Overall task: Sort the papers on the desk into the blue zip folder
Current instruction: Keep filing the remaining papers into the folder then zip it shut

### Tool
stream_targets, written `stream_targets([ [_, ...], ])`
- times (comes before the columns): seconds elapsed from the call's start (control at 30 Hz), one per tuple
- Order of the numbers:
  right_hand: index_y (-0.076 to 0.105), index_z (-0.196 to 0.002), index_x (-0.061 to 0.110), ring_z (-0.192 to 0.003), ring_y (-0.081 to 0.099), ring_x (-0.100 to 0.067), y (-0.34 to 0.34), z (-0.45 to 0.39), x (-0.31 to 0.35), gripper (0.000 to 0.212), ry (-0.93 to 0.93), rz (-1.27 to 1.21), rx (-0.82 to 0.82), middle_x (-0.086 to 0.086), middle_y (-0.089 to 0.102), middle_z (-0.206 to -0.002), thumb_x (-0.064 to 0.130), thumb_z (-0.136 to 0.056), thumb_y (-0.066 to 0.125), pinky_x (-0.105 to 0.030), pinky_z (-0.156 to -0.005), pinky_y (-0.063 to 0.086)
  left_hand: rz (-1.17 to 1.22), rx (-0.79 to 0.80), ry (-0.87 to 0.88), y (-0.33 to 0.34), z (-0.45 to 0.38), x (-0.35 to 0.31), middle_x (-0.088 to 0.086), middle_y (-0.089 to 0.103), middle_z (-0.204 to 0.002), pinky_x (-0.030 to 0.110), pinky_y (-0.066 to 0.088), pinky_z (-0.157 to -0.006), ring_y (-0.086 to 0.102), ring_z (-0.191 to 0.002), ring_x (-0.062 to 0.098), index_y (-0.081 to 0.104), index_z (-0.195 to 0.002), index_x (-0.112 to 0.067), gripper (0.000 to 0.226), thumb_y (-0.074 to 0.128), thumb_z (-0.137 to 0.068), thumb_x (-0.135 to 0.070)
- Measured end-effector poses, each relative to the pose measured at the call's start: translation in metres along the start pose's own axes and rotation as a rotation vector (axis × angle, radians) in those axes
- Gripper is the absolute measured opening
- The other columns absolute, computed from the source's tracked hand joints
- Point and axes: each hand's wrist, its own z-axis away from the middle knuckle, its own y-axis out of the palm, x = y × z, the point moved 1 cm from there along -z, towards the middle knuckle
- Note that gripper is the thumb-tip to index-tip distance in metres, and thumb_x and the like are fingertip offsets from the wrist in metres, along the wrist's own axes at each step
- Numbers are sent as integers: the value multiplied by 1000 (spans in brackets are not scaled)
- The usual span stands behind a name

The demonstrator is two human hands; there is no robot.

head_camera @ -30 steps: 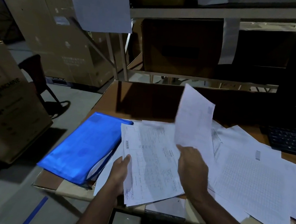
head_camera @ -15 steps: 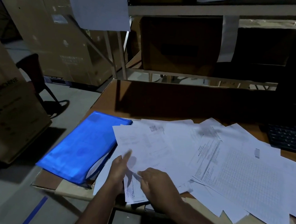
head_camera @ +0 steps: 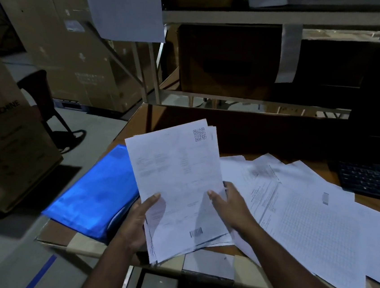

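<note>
A stack of white printed papers (head_camera: 178,177) is lifted and tilted above the desk's near edge; its top sheet has a QR code at the upper right. My left hand (head_camera: 137,225) grips the stack's lower left edge, thumb on top. My right hand (head_camera: 228,204) holds its right edge, thumb on the top sheet. The shiny blue zip folder (head_camera: 94,194) lies flat on the desk to the left, partly under the stack, with white sheets showing at its open right side. More loose papers (head_camera: 312,222) are spread over the desk to the right.
A black keyboard (head_camera: 372,180) sits at the far right on the brown desk (head_camera: 243,135), under a dark monitor. Metal shelving with cardboard boxes (head_camera: 226,56) rises behind. A large appliance carton (head_camera: 3,147) and a dark chair (head_camera: 45,103) stand on the floor to the left.
A second ago my right hand held one sheet up; it then laid it on the pile. Now both hands have gathered the sheets and raised them as one stack.
</note>
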Motion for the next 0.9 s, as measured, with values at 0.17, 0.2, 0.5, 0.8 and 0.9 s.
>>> stream_targets([
  [0.17, 55, -108, 29, -90, 61, -6, 20, 8, 11, 25, -178, 39, 130, 11, 64, -101, 50, -102, 42, -28, -75, 53, -152, -96, 87, -11, 0, -16, 15, 74, -126, 40, 65, -74, 76, -103, 32, 63, -137, -8, 36, 59, -102, -16],
  [0.2, 57, -102, 30, -86, 60, -6, 19, 6, 8, 25, -207, 86, 49, 11, 63, -95, 49, -103, 41, -28, -74, 49, -176, -133, 111, -20, -3, -19, 14, 75, -125, 39, 65, -72, 76, -103, 32, 62, -137, -8, 35, 59, -103, -15],
  [0.5, 14, -155, 0, -151, 17, -32, -21, -20, -55, 129, 126, 819, -202, -18, 21, -162, 84, -69, 60, -41, -123, 17, -343, -468, 94, -77, -16, -38, 20, 70, -114, 43, 53, -74, 66, -95, 39, 59, -134, -4, 31, 57, -106, -16],
  [0.8, 34, -149, 11, -141, 34, -27, -18, -27, -42, 106, -24, 798, -117, -8, 43, -150, 68, -69, 75, -37, -113, 35, -415, -452, 41, -70, -24, -15, 22, 74, -117, 48, 57, -79, 70, -102, 44, 65, -128, -7, 27, 60, -105, -19],
  [0.9, 21, -156, 14, -141, 33, -27, -14, -27, -41, 117, -24, 774, -127, -7, 39, -153, 67, -68, 77, -38, -113, 33, -434, -472, 35, -70, -25, -11, 21, 74, -114, 47, 57, -77, 70, -100, 44, 64, -127, -8, 25, 59, -105, -20],
])
